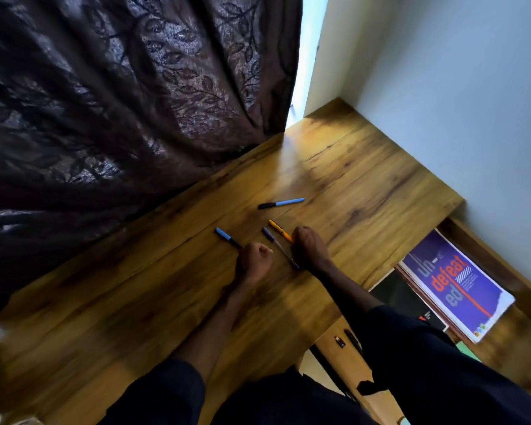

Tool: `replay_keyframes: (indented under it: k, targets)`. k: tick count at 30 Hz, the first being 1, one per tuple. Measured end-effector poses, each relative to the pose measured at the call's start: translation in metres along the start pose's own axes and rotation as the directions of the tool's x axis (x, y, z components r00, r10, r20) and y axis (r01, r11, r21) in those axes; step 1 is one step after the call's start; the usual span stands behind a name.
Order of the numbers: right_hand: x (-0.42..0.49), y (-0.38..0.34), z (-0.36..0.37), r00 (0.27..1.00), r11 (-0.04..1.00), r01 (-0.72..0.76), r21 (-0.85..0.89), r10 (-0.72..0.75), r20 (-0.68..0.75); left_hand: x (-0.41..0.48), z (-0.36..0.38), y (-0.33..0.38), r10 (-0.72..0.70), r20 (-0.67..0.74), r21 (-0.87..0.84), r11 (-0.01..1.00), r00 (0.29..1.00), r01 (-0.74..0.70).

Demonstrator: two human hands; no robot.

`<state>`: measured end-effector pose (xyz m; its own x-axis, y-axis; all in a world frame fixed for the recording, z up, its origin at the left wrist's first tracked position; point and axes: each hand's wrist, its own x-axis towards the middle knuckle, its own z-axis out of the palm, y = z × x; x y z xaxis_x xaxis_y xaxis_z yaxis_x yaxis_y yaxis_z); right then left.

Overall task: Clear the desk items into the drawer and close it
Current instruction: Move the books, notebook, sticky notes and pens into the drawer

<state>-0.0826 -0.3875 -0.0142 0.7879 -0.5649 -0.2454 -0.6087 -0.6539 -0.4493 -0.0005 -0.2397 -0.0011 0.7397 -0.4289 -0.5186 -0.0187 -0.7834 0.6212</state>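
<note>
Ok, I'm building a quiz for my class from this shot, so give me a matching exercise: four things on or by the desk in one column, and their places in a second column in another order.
Things
1. orange pen
2. far blue pen
3. near blue pen
4. purple magazine

Places
A. in the open drawer, right of the desk
B. alone on the desk, farthest from both hands
C. one end at the left hand
D. one end at the right hand

Pairs: 1-D, 2-B, 3-C, 4-A
</note>
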Motion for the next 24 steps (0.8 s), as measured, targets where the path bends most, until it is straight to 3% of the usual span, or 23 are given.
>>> replay_keyframes:
  k: [7,14,17,20,24]
  targets:
    - [-0.013,0.036,-0.022,0.998,0.99,-0.045,0.136,0.051,-0.047,0.014,0.028,0.042,-0.026,-0.019,0.219,0.975,0.999,0.029]
    - [-0.038,0.062,-0.045,0.987,0.981,-0.053,0.187,0.08,-0.14,0.028,0.046,0.043,-0.144,-0.084,0.143,0.977,0.986,0.155]
    - [-0.048,0.071,-0.047,0.984,0.966,-0.076,0.246,0.112,-0.135,0.054,0.065,0.023,-0.175,-0.036,0.191,0.965,0.984,0.178]
    - [-0.059,0.078,-0.048,0.979,0.934,-0.104,0.342,0.157,-0.131,0.035,0.06,0.035,-0.155,0.027,0.219,0.965,0.987,0.146]
    - [-0.08,0.093,-0.049,0.944,0.888,-0.21,0.409,0.293,-0.152,-0.013,0.055,0.069,-0.021,0.115,0.184,0.983,0.993,0.0]
